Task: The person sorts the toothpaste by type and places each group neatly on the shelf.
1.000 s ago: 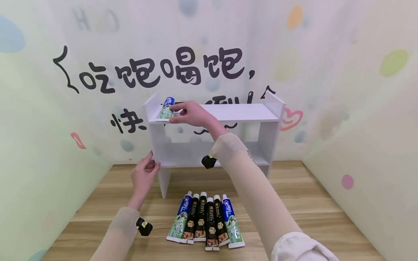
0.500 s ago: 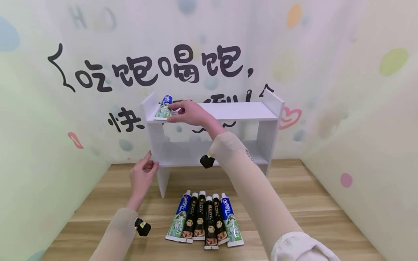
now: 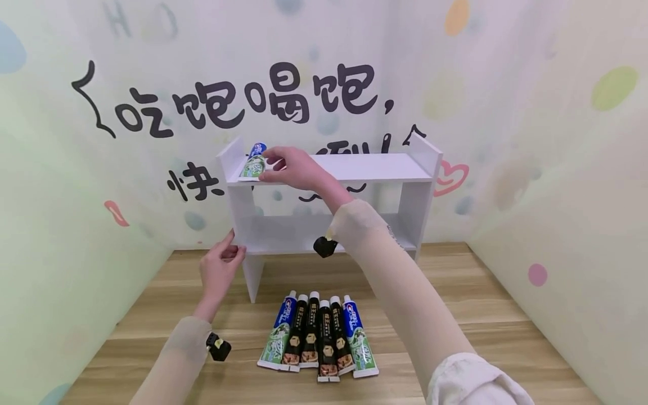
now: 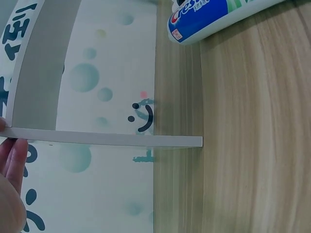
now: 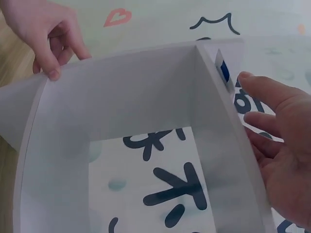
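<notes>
On the left end of the white shelf's top board lies a blue and green toothpaste tube [image 3: 252,165], cap toward the back wall. My right hand [image 3: 296,169] is at the tube's right side, fingers loosely spread. In the right wrist view, a gap shows between that hand's thumb [image 5: 265,87] and the tube's visible end [image 5: 223,71]. Lower down, my left hand [image 3: 219,267] pinches the left side panel of the shelf [image 3: 238,216], thumb at the front edge and fingers along the outside.
Several toothpaste tubes lie fanned on the wooden table [image 3: 430,337] before the shelf: black tubes [image 3: 310,332] in the middle, a blue and green tube [image 3: 279,332] at the left and another such tube [image 3: 359,337] at the right. A printed wall [image 3: 314,34] stands behind.
My right fingers have lifted and spread slightly away from the tube, which stays on the top board. My left hand keeps its hold on the panel. The head view has shifted a little.
</notes>
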